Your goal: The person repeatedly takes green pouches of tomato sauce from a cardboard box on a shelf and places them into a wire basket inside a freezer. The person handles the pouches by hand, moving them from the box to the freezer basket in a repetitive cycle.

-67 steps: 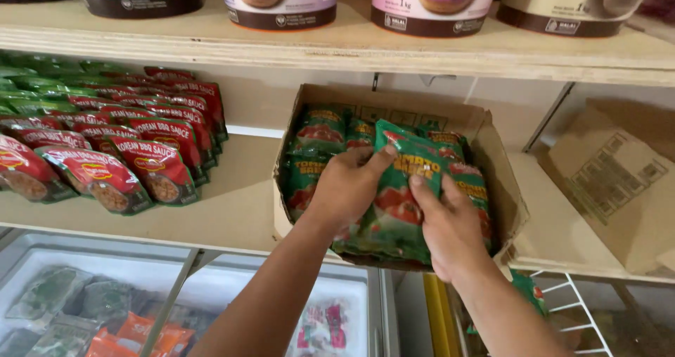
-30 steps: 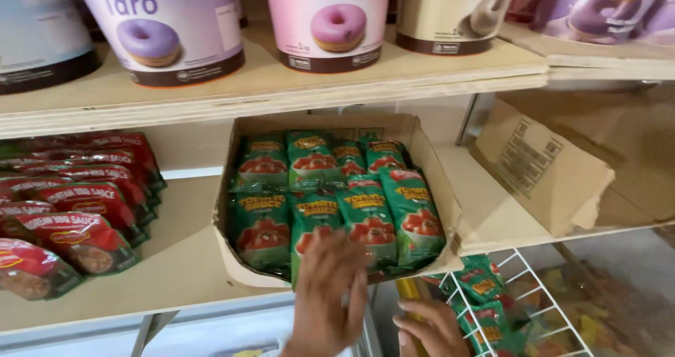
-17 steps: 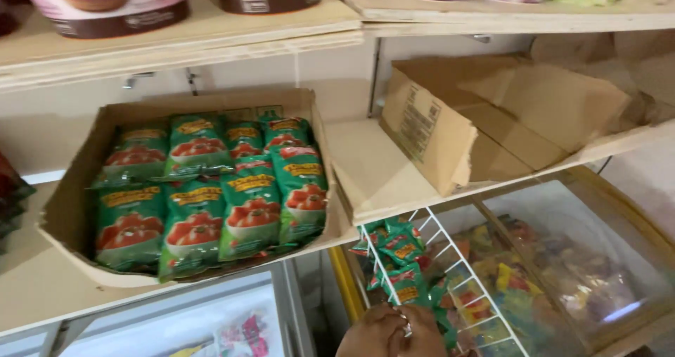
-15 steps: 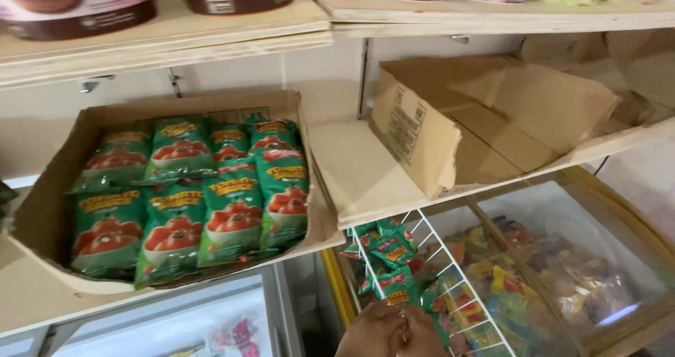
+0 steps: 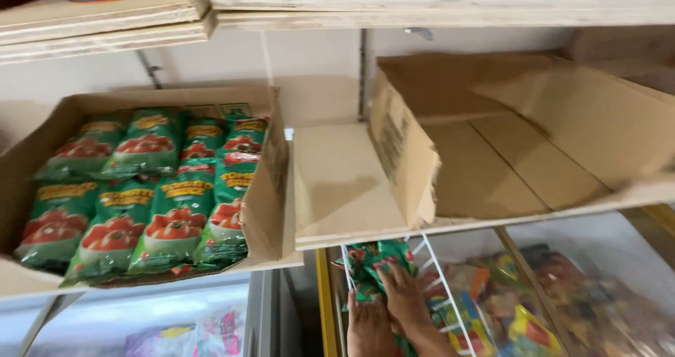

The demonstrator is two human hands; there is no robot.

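Head view: at the bottom edge, green packets (image 5: 371, 267) in a white wire basket (image 5: 441, 287) are pressed by both hands. The right hand (image 5: 406, 299) lies flat on them, fingers spread; the left hand (image 5: 368, 323) is just beside it, its grip not to be told. Up and left of the hands, a carton (image 5: 271, 188) of green packets is seen on the shelf (image 5: 337, 188); up and right, an empty box (image 5: 520, 139).
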